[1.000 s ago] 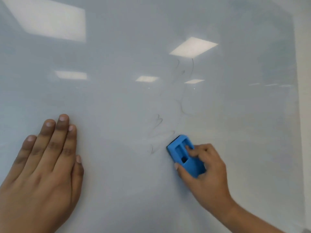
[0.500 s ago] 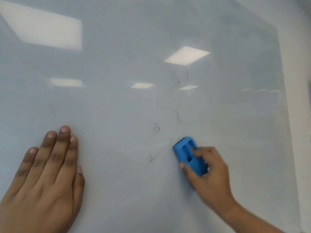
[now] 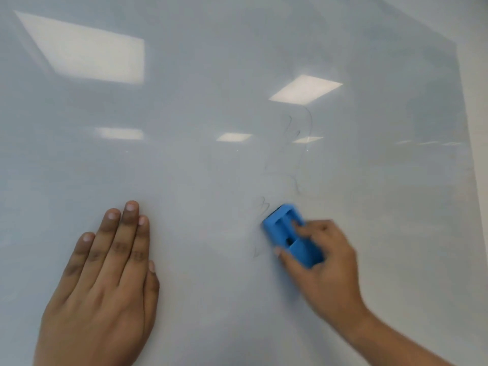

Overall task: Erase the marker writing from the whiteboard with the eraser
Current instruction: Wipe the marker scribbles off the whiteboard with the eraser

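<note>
Against the pale whiteboard [image 3: 211, 167], which fills nearly the whole view and mirrors several ceiling lights, the person works with both hands on the surface. The left hand [image 3: 105, 281] lies flat and spread, fingers together and pointing up the board, holding nothing; it probably serves to brace the body or steady the board while the other hand scrubs. The right hand [image 3: 324, 262] is curled around the blue eraser [image 3: 290, 235], thumb on its near side and fingers over its far side and top, so the pad is pressed face-down on the board. That hand is blurred, which suggests a wiping stroke in progress. The eraser sits at the lower end of the marker writing [image 3: 301, 154], a thin dark scribble that runs upward from just left of the eraser toward the bright reflection above. Its lines look faint and broken, so part of the job seems done, yet loops beside the eraser and the longer curve above it are plainly left. Gripping the eraser by its sides likely lets the person push it upward along those strokes.
</note>
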